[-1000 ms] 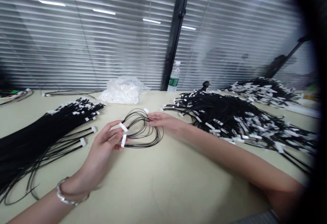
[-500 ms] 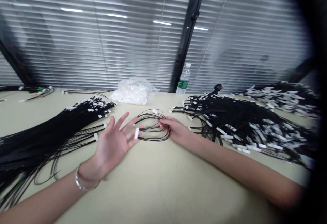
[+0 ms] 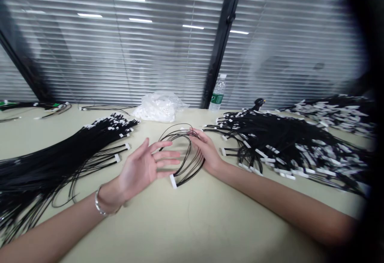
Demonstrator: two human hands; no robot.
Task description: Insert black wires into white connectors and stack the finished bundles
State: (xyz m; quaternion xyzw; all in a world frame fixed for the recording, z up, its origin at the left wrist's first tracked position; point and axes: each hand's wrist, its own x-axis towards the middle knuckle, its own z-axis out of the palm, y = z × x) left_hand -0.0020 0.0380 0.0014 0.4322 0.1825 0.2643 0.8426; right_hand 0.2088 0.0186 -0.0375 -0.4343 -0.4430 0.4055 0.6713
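A small coil of thin black cable (image 3: 183, 151) with a white connector (image 3: 173, 181) at its end lies on the beige table (image 3: 192, 223) in front of me. My right hand (image 3: 207, 151) grips the coil's right side with fingers curled round the strands. My left hand (image 3: 145, 168) hovers just left of the coil, palm turned inward, fingers stretched out and apart, holding nothing. A silver bracelet (image 3: 100, 205) sits on my left wrist.
A long bundle of straight black cables (image 3: 60, 153) lies at the left. A tangled heap of cables (image 3: 279, 143) with white connectors spreads at the right. A clear plastic bag (image 3: 159, 106) and a water bottle (image 3: 218, 93) stand by the blinds.
My left hand let go of the white connectors and opened. The coil has turned under my right hand, and a white connector now lies nearer me on the table.
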